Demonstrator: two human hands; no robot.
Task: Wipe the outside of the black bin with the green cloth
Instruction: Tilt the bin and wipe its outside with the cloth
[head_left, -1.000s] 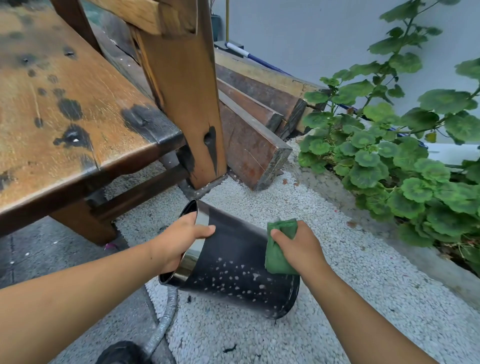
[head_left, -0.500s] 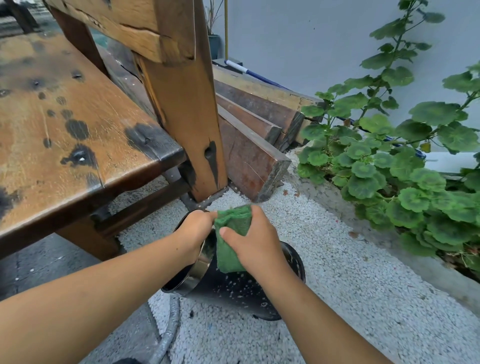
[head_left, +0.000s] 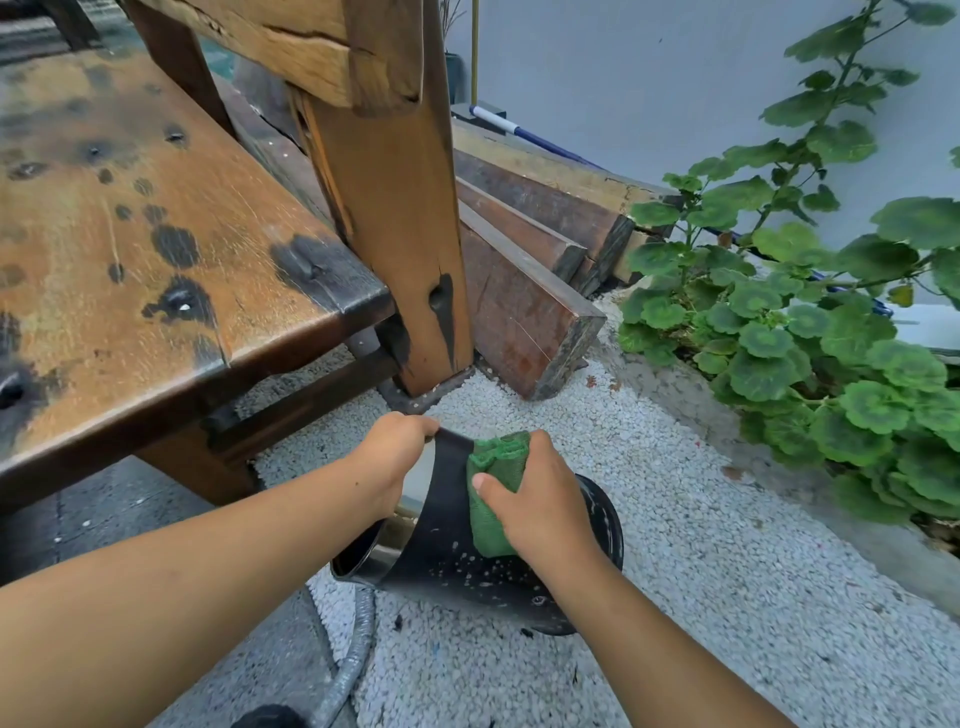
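Note:
The black bin (head_left: 452, 551) lies on its side on white gravel, its open mouth with a silver rim toward the left and its base to the right. Pale specks dot its lower side. My left hand (head_left: 395, 452) grips the upper edge of the rim. My right hand (head_left: 535, 499) holds the folded green cloth (head_left: 496, 478) and presses it flat against the bin's outer wall, just below the rim.
A stained wooden bench (head_left: 156, 249) and its thick leg (head_left: 405, 249) stand close behind the bin. Stacked timber beams (head_left: 524, 291) lie beyond. A leafy plant (head_left: 810, 353) fills the right. A grey corrugated hose (head_left: 353, 654) runs along the ground under the bin.
My right hand slid the cloth from the bin's base end up toward the rim, then slightly back. The bin turned, its base now facing more to the right.

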